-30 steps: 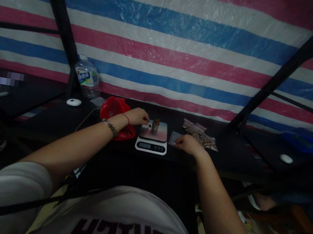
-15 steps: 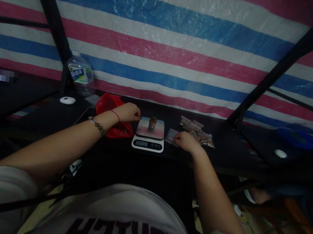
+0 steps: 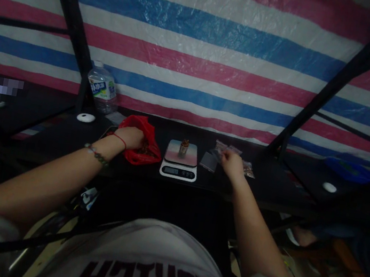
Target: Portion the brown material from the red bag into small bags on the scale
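My left hand (image 3: 133, 138) reaches into the mouth of a red plastic bag (image 3: 144, 125), and its fingertips are hidden inside. Small brown pieces show in the bag. To the right, a white digital kitchen scale (image 3: 179, 166) carries a small metal cup (image 3: 183, 150) heaped with brown bits. Beside the scale lies a flat clear zip bag (image 3: 208, 162). My right hand (image 3: 232, 164) is over several filled clear packets (image 3: 248, 169), thumb and fingers pinched together on the edge of one small plastic bag (image 3: 220, 146).
A large clear plastic bottle (image 3: 102, 90) stands at the back left, with a white mouse-like object (image 3: 86, 117) near it. Black metal posts (image 3: 77, 38) slant at both sides. Striped plastic sheeting (image 3: 198, 64) hangs behind the black table. A blue tray-like item (image 3: 347, 169) lies far right.
My left hand has moved left and down from beside the scale into the red bag. My right hand has left the flat zip bag and shifted right and up onto the filled packets.
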